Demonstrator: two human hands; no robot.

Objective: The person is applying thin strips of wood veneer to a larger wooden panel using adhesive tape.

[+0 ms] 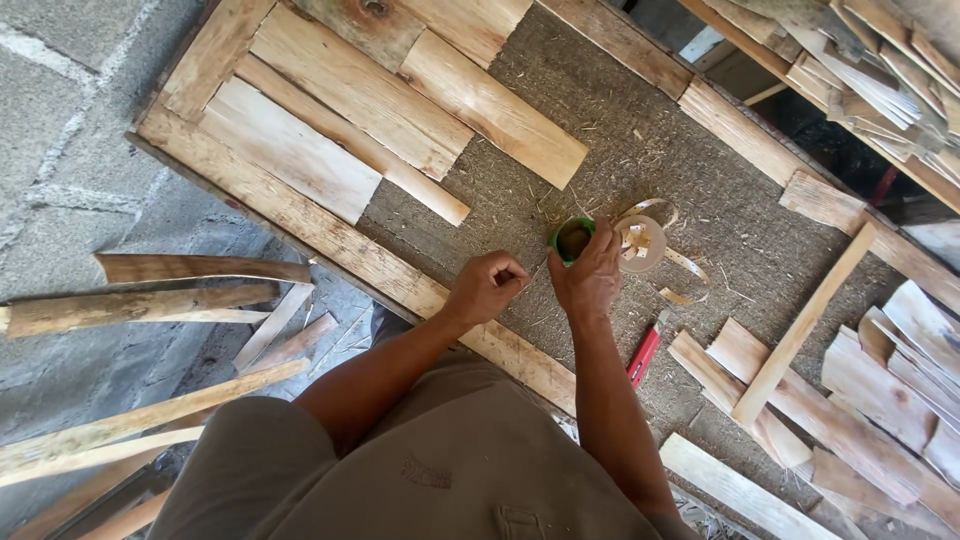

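My right hand [590, 275] grips a small green-rimmed cup [571, 240] standing on the rough fibre board [650, 150]. My left hand [486, 287] is closed in a fist just to the left of the cup, pinching something thin that I cannot make out. A roll of tan tape [641, 243] lies right beside the cup, with loose curled strips around it.
Flat wood slats [330, 110] lie fitted inside a wooden frame [330, 240] at upper left. A red marker [643, 356] rests near my right forearm. More slats [860, 390] are piled at right, and rough sticks [150, 300] lie on the concrete floor at left.
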